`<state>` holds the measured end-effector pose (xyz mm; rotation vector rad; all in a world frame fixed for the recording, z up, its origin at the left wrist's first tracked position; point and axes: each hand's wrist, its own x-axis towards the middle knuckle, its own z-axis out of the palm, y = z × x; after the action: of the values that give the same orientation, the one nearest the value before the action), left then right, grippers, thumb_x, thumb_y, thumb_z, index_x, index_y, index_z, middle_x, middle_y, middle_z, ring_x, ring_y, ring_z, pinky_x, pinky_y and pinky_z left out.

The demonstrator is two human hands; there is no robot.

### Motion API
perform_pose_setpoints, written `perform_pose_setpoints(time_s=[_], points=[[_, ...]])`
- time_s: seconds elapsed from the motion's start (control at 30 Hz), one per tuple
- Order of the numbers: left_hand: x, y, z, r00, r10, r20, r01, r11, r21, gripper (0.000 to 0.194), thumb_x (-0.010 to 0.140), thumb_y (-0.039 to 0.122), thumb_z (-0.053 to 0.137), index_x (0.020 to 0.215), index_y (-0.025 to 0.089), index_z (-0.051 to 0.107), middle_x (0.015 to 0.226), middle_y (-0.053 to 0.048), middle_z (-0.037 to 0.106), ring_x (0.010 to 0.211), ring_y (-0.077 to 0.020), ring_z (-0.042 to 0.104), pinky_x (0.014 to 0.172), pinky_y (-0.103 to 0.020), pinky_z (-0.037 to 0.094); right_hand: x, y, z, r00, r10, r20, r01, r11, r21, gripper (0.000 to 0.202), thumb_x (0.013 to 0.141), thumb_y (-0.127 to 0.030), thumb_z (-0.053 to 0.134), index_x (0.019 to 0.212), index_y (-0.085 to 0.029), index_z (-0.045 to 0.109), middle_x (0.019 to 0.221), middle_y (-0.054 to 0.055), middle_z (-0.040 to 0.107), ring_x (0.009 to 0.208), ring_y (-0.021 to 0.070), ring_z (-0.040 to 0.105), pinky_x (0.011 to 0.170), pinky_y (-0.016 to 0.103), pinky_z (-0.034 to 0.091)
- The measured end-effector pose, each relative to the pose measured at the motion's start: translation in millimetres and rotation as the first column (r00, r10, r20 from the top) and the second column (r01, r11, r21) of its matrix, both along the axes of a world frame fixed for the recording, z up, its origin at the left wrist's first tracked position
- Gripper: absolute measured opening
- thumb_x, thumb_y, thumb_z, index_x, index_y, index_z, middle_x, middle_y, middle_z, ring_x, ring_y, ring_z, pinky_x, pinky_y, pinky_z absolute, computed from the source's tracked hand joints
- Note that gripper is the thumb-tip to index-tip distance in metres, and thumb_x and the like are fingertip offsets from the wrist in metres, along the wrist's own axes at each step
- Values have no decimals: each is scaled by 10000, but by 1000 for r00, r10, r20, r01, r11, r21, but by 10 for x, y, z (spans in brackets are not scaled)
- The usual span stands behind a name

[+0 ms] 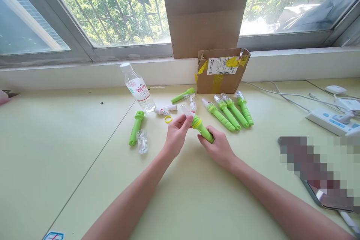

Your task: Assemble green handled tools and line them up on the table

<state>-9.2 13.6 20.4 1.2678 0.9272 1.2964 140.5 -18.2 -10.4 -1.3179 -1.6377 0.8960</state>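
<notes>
- Nearest the lens: two bare forearms reaching over the pale green table [197,202].
- Right hand [219,148] closed round the green handle [203,130], held tilted just above the table.
- Left hand [176,135] pinching the clear cap [186,111] at the handle's yellow-ringed end.
- Step in hand, by the look of it: seating the cap; next likely calls for alignment, then a push or twist.
- Finished-looking pieces [229,109] in a row by the cardboard box [221,70]; loose yellow ring [168,119] near the water bottle [137,87].
- Hard to tell whether cap is fully seated; lower right pixelated.
</notes>
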Motion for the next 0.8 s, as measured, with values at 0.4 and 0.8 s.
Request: perform_pose_setpoints(time_s=[0.4,0.8], points=[[38,-28,-49,1000,-12,6,13,1000,-26,278,831,432,598,929,184,673,879,-32,652,839,-146,584,775,-284,502,-3,7,8,1000,0,-17,0,1000,-3,182,832,-302,526,709,-212,426,586,-66,361,527,102,339,499,243,260],[101,-89,-78,997,-39,-65,41,999,27,363,870,478,519,986,165,662,975,-80,685,894,-192,631,789,-312,505,-11,-4,28,997,2,-79,-1,1000,14,165,852,-330,521,750,-207,478,614,-55,388,545,107,352,504,248,275]])
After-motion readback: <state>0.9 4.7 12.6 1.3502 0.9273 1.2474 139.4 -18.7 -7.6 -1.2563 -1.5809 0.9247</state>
